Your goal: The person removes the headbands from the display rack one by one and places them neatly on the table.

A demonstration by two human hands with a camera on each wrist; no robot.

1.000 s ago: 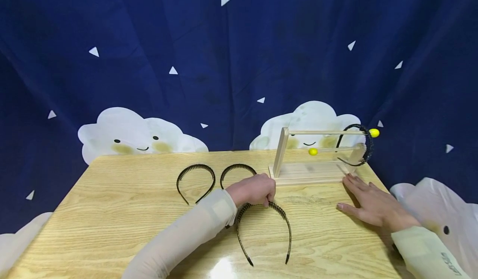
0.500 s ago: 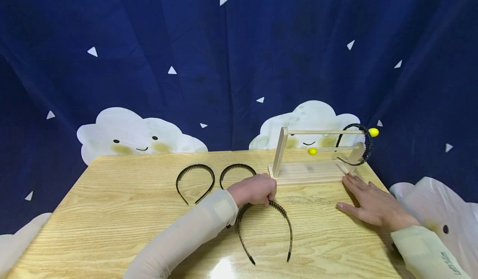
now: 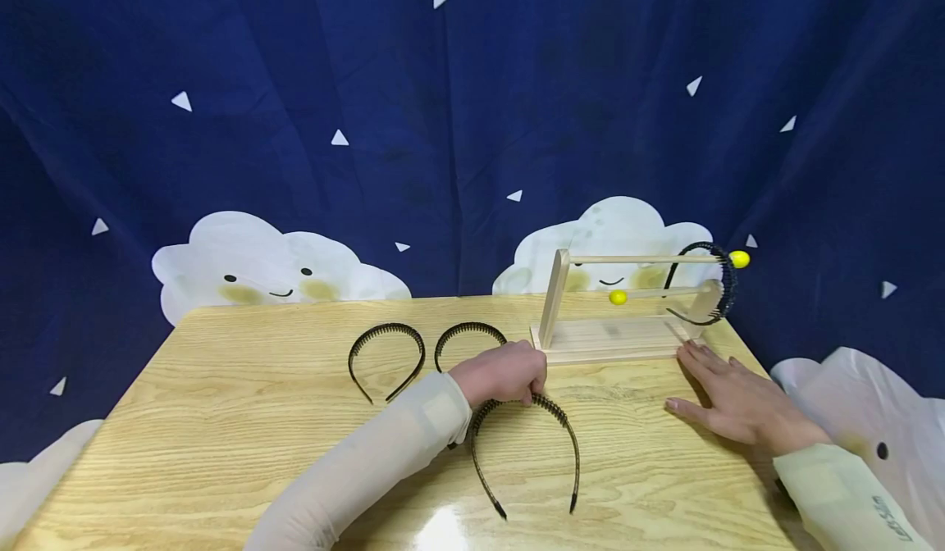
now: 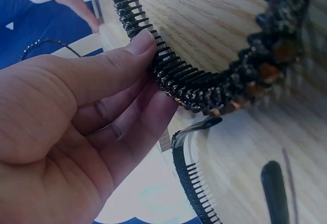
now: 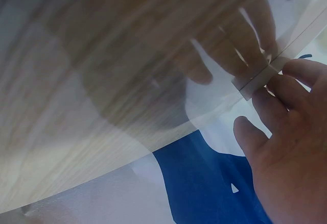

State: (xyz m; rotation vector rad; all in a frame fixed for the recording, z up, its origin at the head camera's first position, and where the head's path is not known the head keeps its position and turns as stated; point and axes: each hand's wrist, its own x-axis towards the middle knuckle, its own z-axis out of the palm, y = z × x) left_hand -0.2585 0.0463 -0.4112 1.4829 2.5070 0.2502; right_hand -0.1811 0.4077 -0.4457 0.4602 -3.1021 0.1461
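My left hand (image 3: 505, 373) pinches the top of a dark toothed headband (image 3: 550, 406) between thumb and fingers, its two tips pointing toward me. In the left wrist view its comb teeth and shiny beaded-looking outside show close up. At the right, my right hand (image 3: 738, 403) has its fingers spread and rests against the front edge of a wooden rack's base (image 3: 613, 336). Another black headband (image 3: 729, 280) hangs on the rack's upper rod, near its yellow end knob (image 3: 739, 260).
Two more toothed headbands lie farther back on the wooden table (image 3: 221, 428): one at the left (image 3: 387, 329), and one (image 3: 470, 327) partly hidden behind my left hand. The rack's lower rod ends in a yellow knob (image 3: 618, 298). A blue curtain (image 3: 458, 125) hangs behind.
The tips of the held headband have shifted very slightly right and away from me. Both hands stay in nearly the same places.
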